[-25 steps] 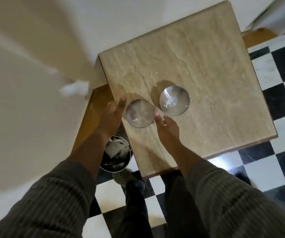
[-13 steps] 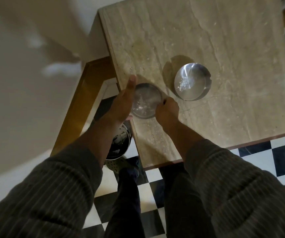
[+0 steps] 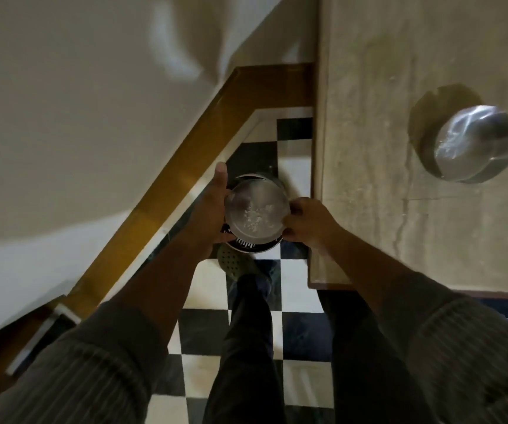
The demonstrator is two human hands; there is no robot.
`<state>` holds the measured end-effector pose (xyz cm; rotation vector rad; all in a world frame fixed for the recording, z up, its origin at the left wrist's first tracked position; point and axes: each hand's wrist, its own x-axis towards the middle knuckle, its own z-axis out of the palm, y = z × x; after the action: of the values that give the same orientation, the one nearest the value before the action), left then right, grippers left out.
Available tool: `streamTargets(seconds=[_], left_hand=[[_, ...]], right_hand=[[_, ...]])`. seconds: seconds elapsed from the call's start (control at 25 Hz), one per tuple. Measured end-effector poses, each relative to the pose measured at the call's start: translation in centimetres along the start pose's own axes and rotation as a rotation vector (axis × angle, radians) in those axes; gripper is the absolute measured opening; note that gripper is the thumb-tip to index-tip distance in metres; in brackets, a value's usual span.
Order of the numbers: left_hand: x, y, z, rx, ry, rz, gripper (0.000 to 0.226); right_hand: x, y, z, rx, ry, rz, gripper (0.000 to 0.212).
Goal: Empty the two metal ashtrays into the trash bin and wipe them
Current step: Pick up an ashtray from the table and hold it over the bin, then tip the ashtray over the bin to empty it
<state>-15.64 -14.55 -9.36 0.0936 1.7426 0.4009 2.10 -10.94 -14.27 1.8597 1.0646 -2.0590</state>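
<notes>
A round metal ashtray (image 3: 257, 211) with pale ash in its bowl is held level between both hands, off the table and directly above the metal trash bin (image 3: 254, 245) on the floor. My left hand (image 3: 213, 209) grips its left rim, thumb pointing up. My right hand (image 3: 306, 221) pinches its right rim. Most of the bin is hidden under the ashtray; only its perforated rim shows. The second metal ashtray (image 3: 473, 145) rests on the marble table (image 3: 369, 194) at the right, with some ash in it.
The table's left edge runs just right of my right hand. A wooden skirting strip (image 3: 185, 185) and a cream wall lie to the left. Below are a black-and-white checkered floor (image 3: 301, 304), my legs and a green shoe (image 3: 234, 261).
Both hands have lifted the near ashtray off the table and carried it left, over the bin. The other ashtray has stayed on the table.
</notes>
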Motion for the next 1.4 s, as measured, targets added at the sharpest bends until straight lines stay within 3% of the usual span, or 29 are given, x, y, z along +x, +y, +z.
streamTargets(seconds=[0.16, 0.28, 0.36, 0.44, 0.48, 0.52, 0.64, 0.76, 0.88, 0.96, 1.16, 1.4], left_hand=[[3.2, -3.3, -3.4, -0.023, -0.032, -0.073, 0.096], [6.3, -5.0, -5.4, -0.024, -0.177, -0.147, 0.112], [8.1, -5.0, -6.2, 0.056, -0.301, -0.153, 0.094], [9.2, -4.0, -6.5, 0.217, -0.420, -0.135, 0.064], [9.7, -3.3, -6.5, 0.318, -0.471, -0.127, 0.059], [10.3, -2.8, -6.4, 0.417, -0.520, -0.120, 0.067], [11.7, -2.4, -5.1, 0.669, -0.599, -0.044, 0.121], [13.0, -4.1, -3.9, 0.916, -0.485, 0.248, 0.134], [13.5, -6.5, -3.6, 1.030, -0.142, 0.631, 0.136], [13.9, -8.2, -3.8, 1.024, -0.007, 0.809, 0.135], [15.3, -10.5, -4.1, 0.952, -0.027, 0.784, 0.132], [15.2, -11.2, -3.2, 1.183, 0.042, 0.900, 0.134]], right_hand=[[1.3, 0.9, 2.5, 0.051, -0.175, 0.057, 0.039], [2.3, 1.1, 3.5, -0.088, -0.183, -0.079, 0.035], [2.5, 0.9, 3.8, -0.352, -0.145, -0.280, 0.029], [2.5, 1.0, 3.8, -0.569, -0.116, -0.493, 0.036], [2.8, 1.3, 3.6, -0.647, -0.108, -0.616, 0.044], [3.0, 1.7, 3.4, -0.720, -0.106, -0.731, 0.049], [4.1, 2.8, 3.0, -0.922, -0.067, -0.973, 0.049], [5.1, 3.2, 3.0, -1.065, 0.016, -1.076, 0.049], [6.1, 3.8, 2.1, -1.174, 0.056, -0.993, 0.080], [5.6, 3.8, 1.2, -1.141, 0.070, -0.973, 0.096], [3.5, 3.0, 0.1, -0.951, 0.086, -1.013, 0.098], [3.8, 3.4, 1.0, -1.065, 0.184, -1.188, 0.106]])
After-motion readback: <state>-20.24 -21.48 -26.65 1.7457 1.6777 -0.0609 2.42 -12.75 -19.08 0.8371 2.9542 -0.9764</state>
